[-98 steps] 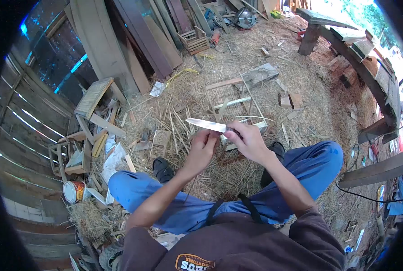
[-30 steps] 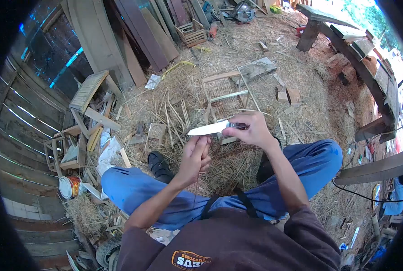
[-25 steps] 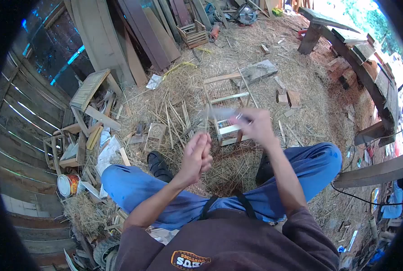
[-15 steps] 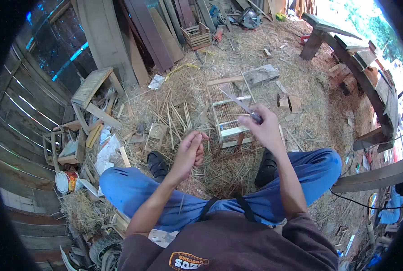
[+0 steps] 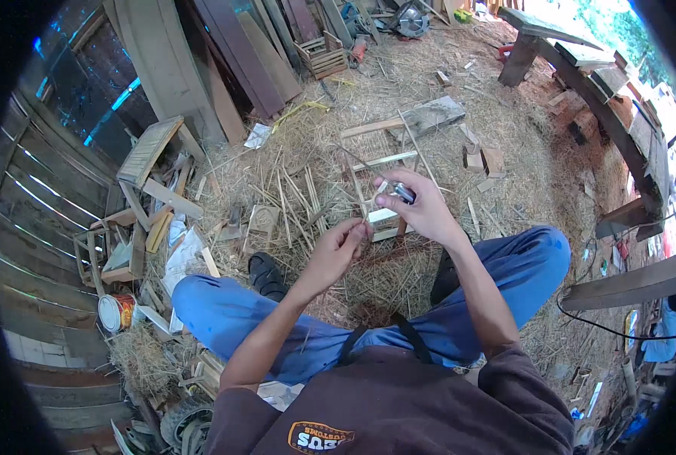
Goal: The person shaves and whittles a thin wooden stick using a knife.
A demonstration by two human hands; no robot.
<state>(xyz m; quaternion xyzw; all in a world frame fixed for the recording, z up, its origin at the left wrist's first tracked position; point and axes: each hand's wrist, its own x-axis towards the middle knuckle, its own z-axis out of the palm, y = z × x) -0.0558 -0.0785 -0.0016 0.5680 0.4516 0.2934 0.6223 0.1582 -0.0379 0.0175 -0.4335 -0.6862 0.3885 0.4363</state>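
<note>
My right hand is closed around the dark handle of a knife, held above the ground in front of me. My left hand is lower and to the left, close to the knife, its thumb and fingers pinched together on what looks like a thin wooden stick. Most of that stick is hidden or too fine to follow. Beneath my hands lies a small wooden frame with crossbars and thin rods, partly covered by my right hand. A weathered board touches its far end.
Loose thin sticks and shavings cover the ground. On the left are a small slatted stool and a paint can. A slatted crate and a circular saw sit at the back. A long wooden bench curves along the right.
My right hand has moved left and slightly down with the knife, turning its blade. My left hand has shifted right, so the two hands are now close together.
</note>
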